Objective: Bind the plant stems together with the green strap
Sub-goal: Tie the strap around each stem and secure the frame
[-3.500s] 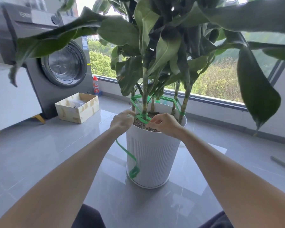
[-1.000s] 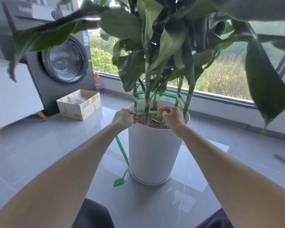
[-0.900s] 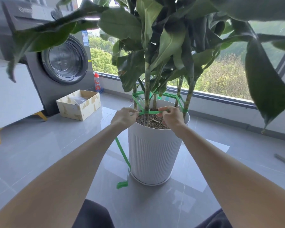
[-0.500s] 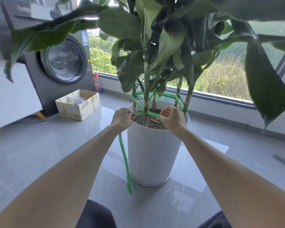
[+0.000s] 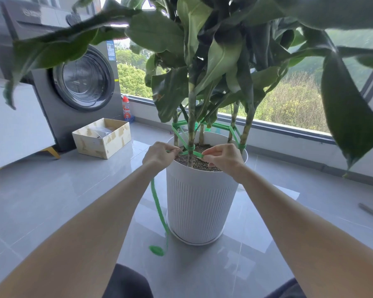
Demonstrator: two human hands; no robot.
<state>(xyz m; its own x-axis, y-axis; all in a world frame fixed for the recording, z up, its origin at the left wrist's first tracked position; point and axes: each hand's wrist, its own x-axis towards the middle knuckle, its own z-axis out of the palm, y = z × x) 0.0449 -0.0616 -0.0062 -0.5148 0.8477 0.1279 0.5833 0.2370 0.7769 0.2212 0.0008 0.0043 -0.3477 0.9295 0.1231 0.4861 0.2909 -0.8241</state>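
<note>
The washer (image 5: 78,82) far left carries a logo I cannot read. In the white pot (image 5: 200,201) the stems (image 5: 191,125) stand upright, the strap (image 5: 191,147) ringing them. Its near run lies left to right across the front stem; its tail hangs down the pot's left side to the floor (image 5: 52,201). My left hand (image 5: 159,155) and right hand (image 5: 222,157) each pinch it. The bottle (image 5: 126,110) has a blurred label.
</note>
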